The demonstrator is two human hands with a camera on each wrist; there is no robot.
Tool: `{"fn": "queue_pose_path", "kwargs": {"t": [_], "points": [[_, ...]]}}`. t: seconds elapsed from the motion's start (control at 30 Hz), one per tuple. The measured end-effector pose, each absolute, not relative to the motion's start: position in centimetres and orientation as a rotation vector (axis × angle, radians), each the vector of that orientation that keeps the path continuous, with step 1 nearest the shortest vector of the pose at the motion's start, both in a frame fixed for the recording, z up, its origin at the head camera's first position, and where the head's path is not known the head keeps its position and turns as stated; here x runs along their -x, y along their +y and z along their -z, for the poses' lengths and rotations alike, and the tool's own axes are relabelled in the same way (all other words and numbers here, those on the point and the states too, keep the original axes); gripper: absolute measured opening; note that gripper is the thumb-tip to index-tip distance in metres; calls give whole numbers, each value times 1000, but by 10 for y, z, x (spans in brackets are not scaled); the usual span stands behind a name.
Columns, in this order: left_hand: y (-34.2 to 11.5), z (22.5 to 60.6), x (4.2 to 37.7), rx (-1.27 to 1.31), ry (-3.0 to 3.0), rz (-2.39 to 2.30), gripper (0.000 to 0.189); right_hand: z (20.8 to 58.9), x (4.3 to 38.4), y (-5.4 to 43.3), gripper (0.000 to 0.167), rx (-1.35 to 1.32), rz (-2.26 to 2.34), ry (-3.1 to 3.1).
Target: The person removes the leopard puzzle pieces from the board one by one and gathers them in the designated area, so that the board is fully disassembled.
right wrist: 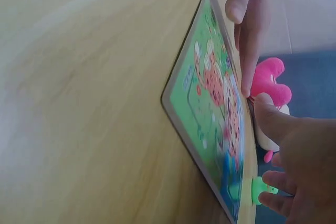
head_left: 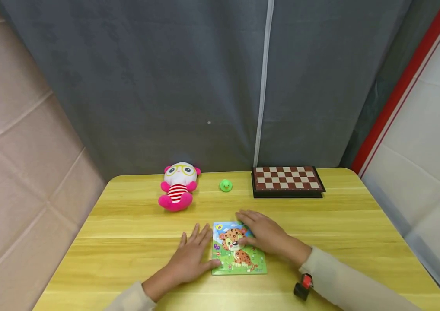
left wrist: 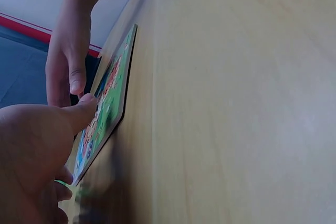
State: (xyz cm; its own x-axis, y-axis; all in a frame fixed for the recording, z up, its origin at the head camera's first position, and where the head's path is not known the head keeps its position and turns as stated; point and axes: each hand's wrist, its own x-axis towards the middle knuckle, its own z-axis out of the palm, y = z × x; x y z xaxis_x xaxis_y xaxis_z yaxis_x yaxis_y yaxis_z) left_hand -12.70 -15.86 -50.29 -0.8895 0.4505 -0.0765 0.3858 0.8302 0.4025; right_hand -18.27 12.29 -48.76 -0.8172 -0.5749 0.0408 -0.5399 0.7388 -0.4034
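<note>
A flat puzzle board (head_left: 239, 257) with a cartoon leopard on green and blue lies face up on the table, between my two hands. My left hand (head_left: 189, 261) is at its left side, fingers straight and pointing away from me, the thumb reaching over the lower left edge. From the right comes my right hand (head_left: 264, 233), its fingers extended over the upper right corner and its thumb above the picture. In the right wrist view, curved lines run across the face of the puzzle board (right wrist: 205, 98). Neither hand has its fingers curled round anything.
A pink plush panda (head_left: 177, 190) with a striped shirt lies at the back left of the wooden table (head_left: 134, 242). Right of it sits a small green toy duck (head_left: 225, 185). A brown and white chessboard (head_left: 288, 179) lies at the back right, near the grey curtain (head_left: 185, 86).
</note>
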Motion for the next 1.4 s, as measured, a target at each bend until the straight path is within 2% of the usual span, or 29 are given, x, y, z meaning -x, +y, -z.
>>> {"fn": "queue_pose_path", "kwargs": {"t": [0.2, 0.6, 0.97, 1.17, 1.4], "points": [[-154, 505, 124, -674, 2846, -506, 100, 487, 180, 110, 75, 913, 704, 2813], [-151, 513, 124, -679, 2881, -398, 101, 492, 182, 84, 49, 932, 831, 2771], [-151, 513, 124, -680, 2869, -362, 102, 497, 199, 73, 32, 901, 967, 2653], [-150, 511, 124, -683, 2866, -362, 102, 498, 207, 67, 27, 850, 917, 2633], [-151, 512, 124, -681, 2860, -348, 102, 491, 208, 64, 31, 822, 894, 2611]]}}
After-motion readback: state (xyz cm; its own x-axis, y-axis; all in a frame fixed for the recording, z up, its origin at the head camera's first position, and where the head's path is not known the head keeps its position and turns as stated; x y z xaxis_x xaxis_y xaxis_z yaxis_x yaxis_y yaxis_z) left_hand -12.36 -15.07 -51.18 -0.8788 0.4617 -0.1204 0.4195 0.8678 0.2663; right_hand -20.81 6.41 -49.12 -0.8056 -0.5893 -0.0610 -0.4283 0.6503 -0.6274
